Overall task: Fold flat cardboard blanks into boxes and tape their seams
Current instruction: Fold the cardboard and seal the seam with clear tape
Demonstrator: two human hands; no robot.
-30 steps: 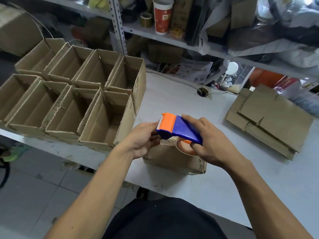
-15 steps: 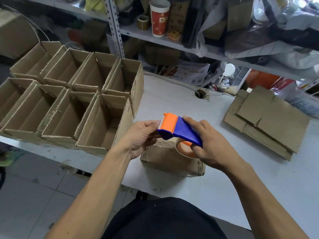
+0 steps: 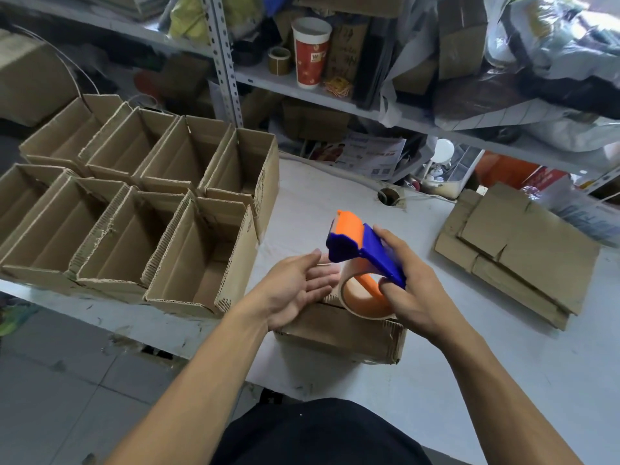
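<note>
My right hand grips a blue and orange tape dispenser with its tape roll, held just above a small folded cardboard box near the table's front edge. My left hand is palm-up with straight fingers beside the dispenser's front end, apart from it and over the box's left side. A stack of flat cardboard blanks lies on the table to the right.
Several finished open boxes stand in two rows on the left of the white table. A cable hole sits further back. Cluttered shelves with a paper cup rise behind. Tiled floor lies lower left.
My left hand has let go of the dispenser's front and opened, palm up. The right hand has tilted the dispenser up and to the right, exposing the tape roll.
</note>
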